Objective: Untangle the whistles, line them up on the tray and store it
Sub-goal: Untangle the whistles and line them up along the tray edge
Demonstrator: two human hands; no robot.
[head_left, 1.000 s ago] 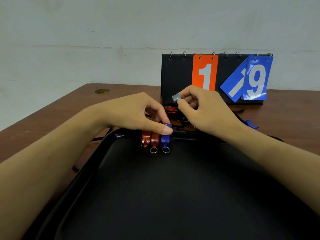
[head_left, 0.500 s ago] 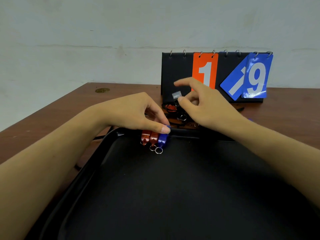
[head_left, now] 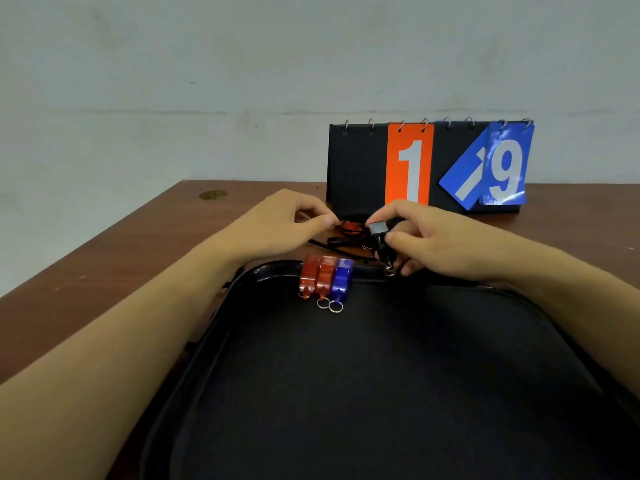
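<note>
A black tray (head_left: 221,327) fills the foreground. Two red whistles (head_left: 317,277) and a blue whistle (head_left: 341,280) lie side by side at its far rim, key rings pointing toward me. Just behind the rim, my right hand (head_left: 429,237) grips a black whistle (head_left: 379,239) whose ring hangs over the rim. My left hand (head_left: 277,226) is off the tray, thumb and fingertips pinching at the tangle of black cords and a red whistle (head_left: 349,226) on the table. What lies between those fingertips is small and hard to make out.
A flip scoreboard (head_left: 356,168) with an orange 1 and a blue 9 stands behind the tangle, against the wall. The brown table (head_left: 138,244) extends left of the tray, with a small round mark (head_left: 213,194) near its far left corner.
My left hand let go of the blue whistle on the tray and moved back to the tangle. My right hand came down toward the tray's far rim with the black whistle.
</note>
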